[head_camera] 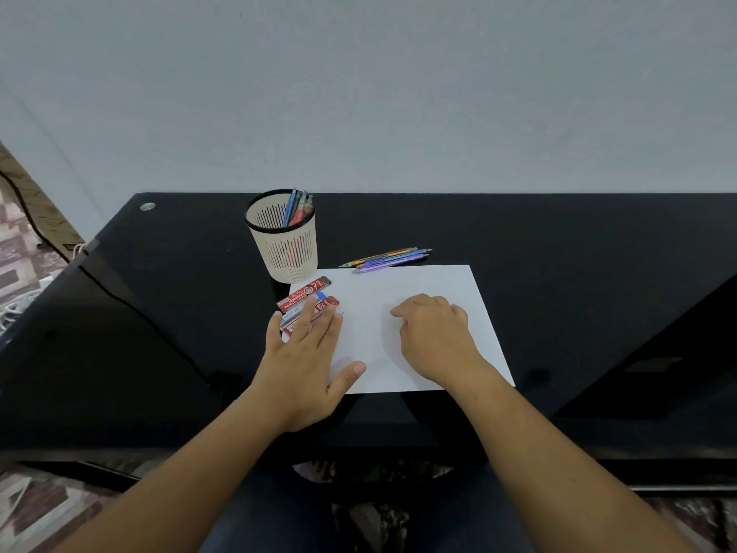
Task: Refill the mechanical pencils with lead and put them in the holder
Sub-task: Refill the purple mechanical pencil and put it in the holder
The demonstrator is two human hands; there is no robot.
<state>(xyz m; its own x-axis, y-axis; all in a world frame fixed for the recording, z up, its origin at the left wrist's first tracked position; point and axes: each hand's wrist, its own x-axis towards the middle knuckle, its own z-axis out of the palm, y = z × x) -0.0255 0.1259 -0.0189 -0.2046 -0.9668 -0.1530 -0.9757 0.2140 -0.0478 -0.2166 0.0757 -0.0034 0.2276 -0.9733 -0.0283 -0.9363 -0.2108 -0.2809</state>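
A glossy black tabletop [558, 273] stands pushed against a plain pale grey wall [399, 93], with a small silver disc [147, 206] set in its far left corner. A white sheet of paper [418, 281] lies on it under both hands. The left hand [307, 353] lies flat, its fingers [319, 319] straight and spread, resting on a small heap of lead packs [305, 293] at the sheet's left edge; it grips nothing, and the thumb points out to the right on the paper. The right hand [436, 337] rests knuckles up on the sheet, its fingers loosely curled towards the paper, with nothing visible held in them. Just beyond the left fingers, touching the sheet's far left corner, stands the holder [289, 253], a cream slotted cup with a black rim, and several pencils [297, 209] lean inside it against its right side. Beyond the right fingers and a little to their left, three or four loose pencils [389, 257] lie side by side along the far edge of the paper, tips pointing right. Well to the left of the left fingers, off the tabletop, a black cable [24, 205] runs down over a patterned floor [20, 265]. Dark trousers [271, 512] show between the forearms.
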